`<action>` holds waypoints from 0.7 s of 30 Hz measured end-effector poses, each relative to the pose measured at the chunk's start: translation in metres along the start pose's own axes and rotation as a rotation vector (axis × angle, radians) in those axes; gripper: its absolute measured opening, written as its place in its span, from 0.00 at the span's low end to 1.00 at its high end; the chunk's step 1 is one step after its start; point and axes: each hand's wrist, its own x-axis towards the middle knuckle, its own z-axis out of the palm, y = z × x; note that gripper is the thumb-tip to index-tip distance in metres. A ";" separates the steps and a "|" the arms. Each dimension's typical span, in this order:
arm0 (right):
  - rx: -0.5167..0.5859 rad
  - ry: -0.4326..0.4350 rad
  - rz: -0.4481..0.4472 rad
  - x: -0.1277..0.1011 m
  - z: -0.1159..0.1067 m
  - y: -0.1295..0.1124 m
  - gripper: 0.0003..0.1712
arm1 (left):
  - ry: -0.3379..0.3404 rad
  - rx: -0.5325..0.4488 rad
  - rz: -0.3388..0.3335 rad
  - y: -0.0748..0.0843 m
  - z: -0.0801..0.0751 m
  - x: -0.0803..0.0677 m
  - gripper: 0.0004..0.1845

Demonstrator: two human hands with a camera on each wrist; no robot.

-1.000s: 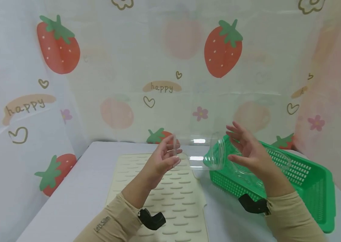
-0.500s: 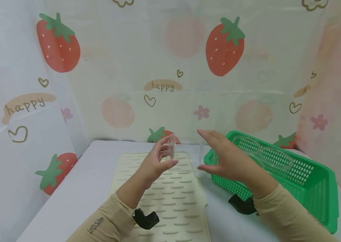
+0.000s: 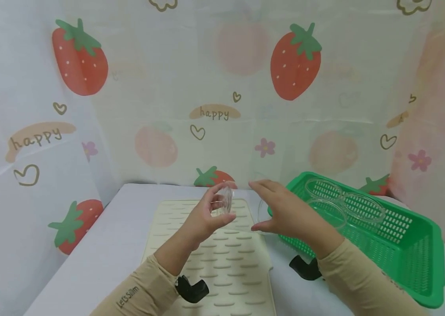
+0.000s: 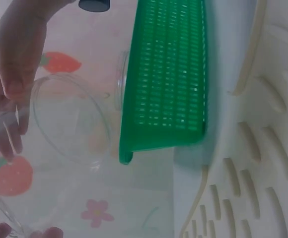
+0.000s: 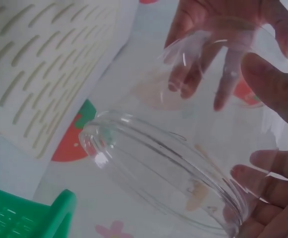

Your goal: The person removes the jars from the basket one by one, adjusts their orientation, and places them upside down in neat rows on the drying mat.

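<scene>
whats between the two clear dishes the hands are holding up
Nothing. In the head view the left hand's small clear dish and the right hand's larger clear dish are apart, with only the cream ribbed mat behind the gap.

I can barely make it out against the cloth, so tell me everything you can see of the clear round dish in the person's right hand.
The clear dish is a shallow round piece of see-through plastic or glass, with a low wall and a rounded rim that catches the light. It looks empty. The right hand holds it on edge in the air, fingers on its rim, over the gap between the cream ridged mat and the green basket. It faces a smaller clear piece held in the left hand, apart from it.
</scene>
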 end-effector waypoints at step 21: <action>0.112 -0.063 0.034 0.002 0.012 0.012 0.58 | -0.025 0.023 0.010 -0.005 0.003 -0.002 0.46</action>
